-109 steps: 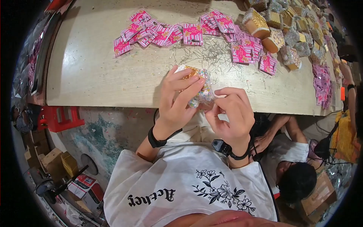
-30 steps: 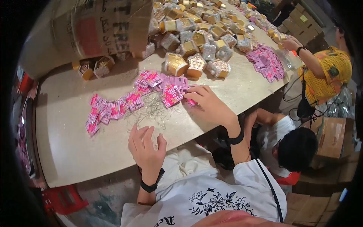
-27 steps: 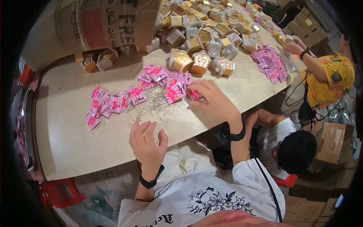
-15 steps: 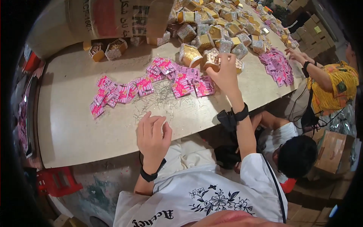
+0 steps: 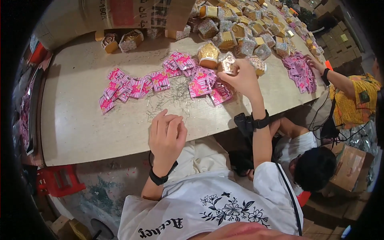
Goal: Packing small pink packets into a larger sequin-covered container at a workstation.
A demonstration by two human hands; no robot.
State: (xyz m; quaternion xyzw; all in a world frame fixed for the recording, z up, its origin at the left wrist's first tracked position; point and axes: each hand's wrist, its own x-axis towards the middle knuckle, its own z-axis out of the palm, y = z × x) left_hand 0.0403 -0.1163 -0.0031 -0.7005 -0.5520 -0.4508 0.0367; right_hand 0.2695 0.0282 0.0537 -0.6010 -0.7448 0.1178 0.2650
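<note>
Gold house-shaped piece [image 5: 227, 62] sat on the far side of the pink packets [image 5: 161, 81], pinched between the thumb and bent fingers of the right hand [image 5: 245, 80]. A second gold piece [image 5: 208, 55] stood just to its left, and a third [image 5: 258, 65] showed beyond the hand; behind them spread a crowded heap [image 5: 240, 34] of similar pieces. Between the hands lay loose metal wires [image 5: 173, 97] and the packets' curving row. The left hand [image 5: 166, 137] hung near the table's edge, fingers loosely curled, slightly apart.

The right hand covered part of its piece, so whether the base touched the tabletop could not be told. A cardboard box [image 5: 80, 24] was cut off above and blocked the table's far left.

The pale table [image 5: 80, 120] carried scattered specks. A co-worker's hand [image 5: 316, 65] was at another pink pile [image 5: 300, 74]; a person in white [image 5: 306, 145] crouched beside the table. A red stool [image 5: 60, 181] stood below left, on a stained floor [image 5: 108, 192].
</note>
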